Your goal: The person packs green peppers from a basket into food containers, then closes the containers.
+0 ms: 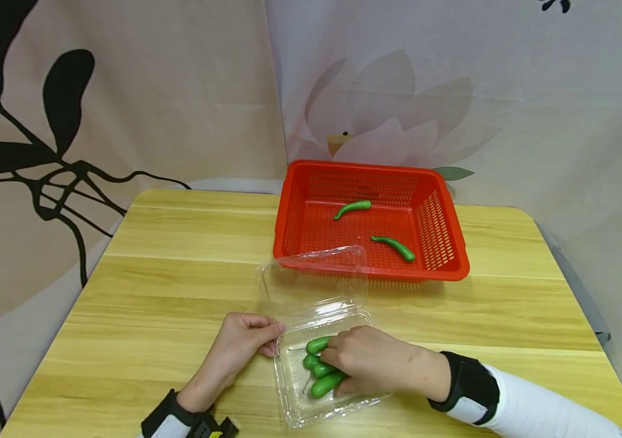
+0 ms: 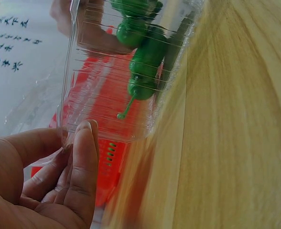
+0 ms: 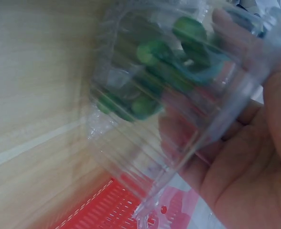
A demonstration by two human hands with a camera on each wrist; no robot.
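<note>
A clear plastic clamshell box [image 1: 294, 404] lies unfolded on the table, its lid [image 1: 316, 283] tilted back over the red basket's front edge. Thumb and fingers of my left hand [image 1: 247, 340] pinch the box's left rim, seen up close in the left wrist view. Several green peppers [image 1: 328, 384] lie side by side in the box, some with thin stems. My right hand [image 1: 371, 359] reaches into it from the right, fingers and thumb curled round the peppers' right ends, which are hidden under it. Through the blurred plastic in the right wrist view, peppers [image 3: 190, 33] show between thumb and fingers.
Behind the box stands a red perforated basket [image 1: 453, 243] with two long green chillies [image 1: 395, 246] on its floor. All of this is on a wood-grain table [image 1: 168, 286], with a printed cloth [image 1: 207, 91] hanging behind.
</note>
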